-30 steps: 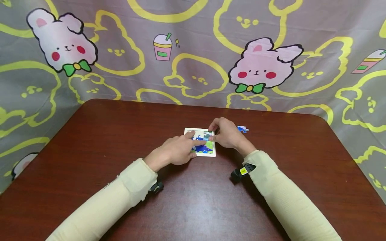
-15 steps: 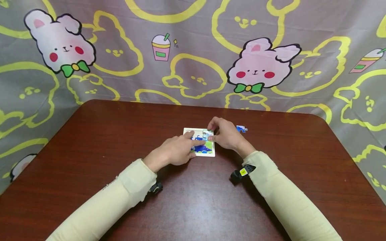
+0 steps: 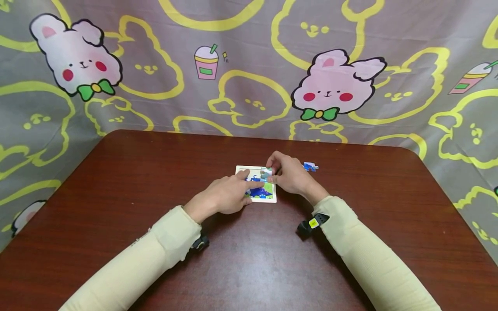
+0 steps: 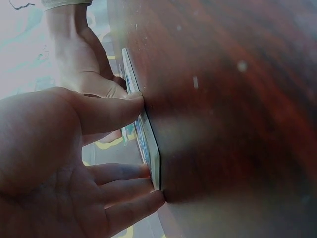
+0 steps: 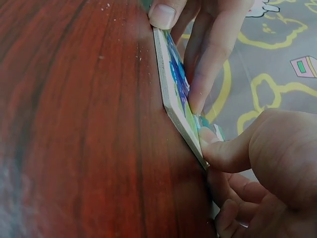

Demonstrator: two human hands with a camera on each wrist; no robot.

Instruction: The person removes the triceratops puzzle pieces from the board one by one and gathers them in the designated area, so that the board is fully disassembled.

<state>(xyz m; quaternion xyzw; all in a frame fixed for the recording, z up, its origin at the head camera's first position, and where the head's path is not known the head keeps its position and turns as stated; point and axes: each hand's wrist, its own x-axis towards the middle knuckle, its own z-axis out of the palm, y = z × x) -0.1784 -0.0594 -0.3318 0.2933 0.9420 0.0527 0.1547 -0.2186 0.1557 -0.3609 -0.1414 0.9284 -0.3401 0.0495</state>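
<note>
A white-framed jigsaw puzzle board (image 3: 267, 200) lies flat on the table, with blue and green pieces in its lower part and a pale bare area at its upper left. My left hand (image 3: 223, 194) rests on it with extended fingers; one finger touches the picture, and the thumb (image 4: 116, 111) is at the near edge. My right hand (image 3: 291, 172) has bent fingers and pinches a teal-and-white puzzle piece (image 3: 266, 173) at the board's upper right corner. That piece is partly hidden by the fingers. Beyond this hand, a loose blue puzzle piece (image 3: 310, 166) lies on the table.
The brown wooden table (image 3: 249, 259) extends around the board, with its far edge against a grey curtain (image 3: 249, 56) printed with rabbits and yellow outlines. Black wrist straps with cameras (image 3: 305, 228) hang below both cuffs.
The puzzle piece under my right fingers looked brighter half a second ago and is darker now, as if its tilt changed slightly. Both hands keep nearly the same place on the board.
</note>
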